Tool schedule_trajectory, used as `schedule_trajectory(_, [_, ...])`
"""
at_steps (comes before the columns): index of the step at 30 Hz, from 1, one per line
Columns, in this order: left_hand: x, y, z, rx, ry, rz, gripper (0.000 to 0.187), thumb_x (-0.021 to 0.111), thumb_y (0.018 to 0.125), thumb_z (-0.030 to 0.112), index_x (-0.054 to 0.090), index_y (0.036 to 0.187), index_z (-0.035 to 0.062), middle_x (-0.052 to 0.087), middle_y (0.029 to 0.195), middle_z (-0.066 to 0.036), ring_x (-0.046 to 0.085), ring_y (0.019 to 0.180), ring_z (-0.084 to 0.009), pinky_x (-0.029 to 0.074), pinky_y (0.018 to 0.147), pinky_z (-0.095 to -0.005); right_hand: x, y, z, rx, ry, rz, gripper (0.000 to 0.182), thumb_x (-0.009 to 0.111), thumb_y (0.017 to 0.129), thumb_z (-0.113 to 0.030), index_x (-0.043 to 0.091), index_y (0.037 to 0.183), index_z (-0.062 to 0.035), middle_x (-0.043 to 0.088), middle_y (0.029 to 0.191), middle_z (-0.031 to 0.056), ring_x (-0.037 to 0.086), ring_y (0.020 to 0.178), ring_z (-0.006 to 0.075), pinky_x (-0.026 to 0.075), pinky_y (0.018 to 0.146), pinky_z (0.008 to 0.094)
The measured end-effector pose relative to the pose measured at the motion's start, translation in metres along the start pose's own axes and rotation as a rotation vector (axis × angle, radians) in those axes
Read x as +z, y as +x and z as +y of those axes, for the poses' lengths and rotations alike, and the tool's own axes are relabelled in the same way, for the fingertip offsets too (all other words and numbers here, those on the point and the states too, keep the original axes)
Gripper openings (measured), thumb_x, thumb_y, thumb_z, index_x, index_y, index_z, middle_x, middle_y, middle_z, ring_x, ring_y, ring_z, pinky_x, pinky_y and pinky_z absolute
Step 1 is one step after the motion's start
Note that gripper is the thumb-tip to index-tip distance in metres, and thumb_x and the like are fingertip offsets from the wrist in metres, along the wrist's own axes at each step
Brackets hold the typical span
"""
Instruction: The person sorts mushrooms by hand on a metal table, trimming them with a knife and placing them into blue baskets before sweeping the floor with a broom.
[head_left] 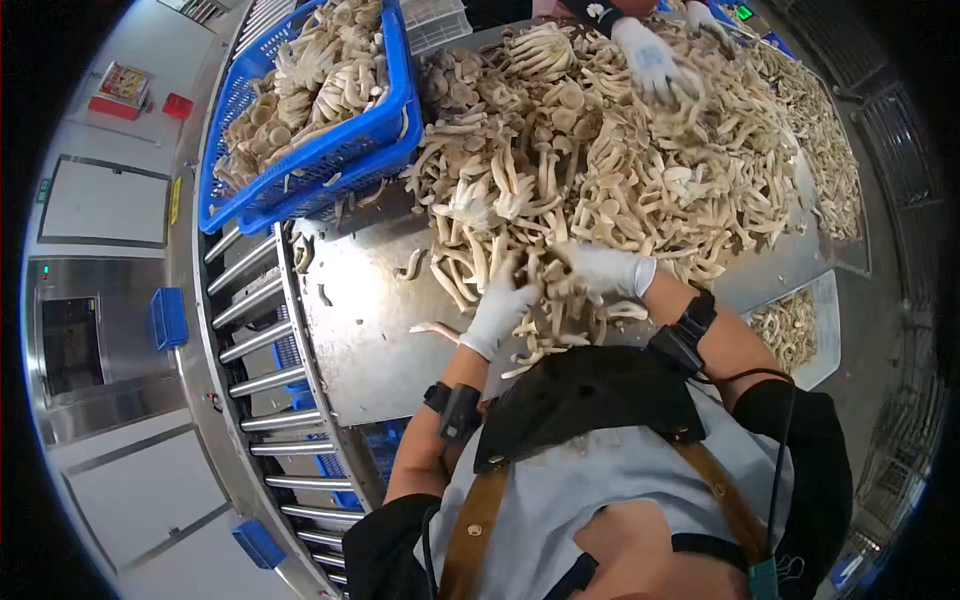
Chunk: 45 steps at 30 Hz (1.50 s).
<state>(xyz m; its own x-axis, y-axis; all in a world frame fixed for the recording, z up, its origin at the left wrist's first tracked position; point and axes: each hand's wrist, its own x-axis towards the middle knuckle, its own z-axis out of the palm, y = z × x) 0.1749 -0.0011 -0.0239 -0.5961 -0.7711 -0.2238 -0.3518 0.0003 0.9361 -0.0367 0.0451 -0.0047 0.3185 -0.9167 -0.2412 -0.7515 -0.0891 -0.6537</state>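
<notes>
Both my hands wear white gloves and work at the near edge of a large pile of pale brown, long-stemmed mushrooms (pixel 610 190). My left hand (pixel 500 308) has its fingers curled at a small clump of mushrooms (pixel 558 285). From the other side, my right hand (pixel 605 270) grips the same clump, its fingertips partly hidden and blurred among the stems. Loose mushrooms lie below and between the hands on the metal table (pixel 360 330). A pale stem (pixel 436 330) rests left of my left hand.
A blue basket (pixel 400 120) heaped with mushroom clusters stands at the upper left, beside a roller conveyor (pixel 262 345). Across the pile, another person's gloved hand (pixel 655 65) touches mushrooms. At right stands a white bin (pixel 825 330) with mushrooms; a further mushroom heap (pixel 825 150) lies beyond.
</notes>
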Motion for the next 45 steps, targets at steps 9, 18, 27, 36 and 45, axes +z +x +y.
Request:
schedule_trajectory(9, [-0.032, 0.092, -0.001, -0.146, -0.390, -0.056, 0.053, 0.066, 0.086, 0.015, 0.044, 0.133, 0.0016, 0.059, 0.116, -0.007, 0.058, 0.100, -0.0154, 0.048, 0.086, -0.0289, -0.014, 0.140, 0.030, 0.245, 0.630, 0.322, 0.054, 0.071, 0.080, -0.027, 0.054, 0.118, 0.0077, 0.066, 0.098, 0.0224, 0.063, 0.088, 0.0288, 0.049, 0.080, 0.0359])
schedule_trajectory(18, [0.006, 0.081, -0.020, -0.207, -0.668, -0.212, 0.046, 0.071, 0.086, 0.017, 0.052, 0.126, 0.0036, 0.063, 0.108, -0.005, 0.062, 0.097, -0.0158, 0.053, 0.084, -0.0316, 0.025, 0.062, 0.068, 0.201, 0.965, 0.348, 0.041, 0.065, 0.086, -0.019, 0.054, 0.117, 0.0063, 0.065, 0.098, 0.0138, 0.060, 0.081, 0.0193, 0.049, 0.074, 0.0320])
schedule_trajectory(27, [-0.013, 0.048, 0.015, -0.252, -1.060, -0.334, 0.030, 0.059, 0.091, 0.020, 0.058, 0.116, 0.0037, 0.064, 0.108, -0.012, 0.065, 0.098, -0.0252, 0.055, 0.085, -0.0382, -0.012, 0.019, 0.044, 0.224, 0.985, 0.211, 0.043, 0.064, 0.088, -0.010, 0.048, 0.126, 0.0035, 0.060, 0.107, 0.0094, 0.058, 0.086, 0.0129, 0.048, 0.073, 0.0240])
schedule_trajectory(36, [-0.010, 0.031, 0.006, -0.420, -0.752, -0.154, 0.027, 0.057, 0.092, 0.014, 0.058, 0.113, -0.0028, 0.064, 0.106, -0.011, 0.065, 0.093, -0.0176, 0.055, 0.079, -0.0297, -0.024, 0.042, -0.005, 0.034, 0.311, 0.158, 0.068, 0.067, 0.083, -0.034, 0.043, 0.134, 0.0043, 0.056, 0.121, 0.0295, 0.056, 0.113, 0.0353, 0.043, 0.097, 0.0364])
schedule_trajectory(45, [-0.025, 0.081, -0.027, 0.163, 0.267, -0.033, 0.051, 0.065, 0.086, 0.026, 0.051, 0.127, -0.0019, 0.064, 0.106, -0.016, 0.062, 0.094, -0.0276, 0.049, 0.083, -0.0322, -0.016, 0.104, 0.055, 0.497, 0.265, 0.229, 0.057, 0.060, 0.089, -0.036, 0.047, 0.121, 0.0091, 0.066, 0.099, 0.0229, 0.065, 0.088, 0.0283, 0.050, 0.074, 0.0390])
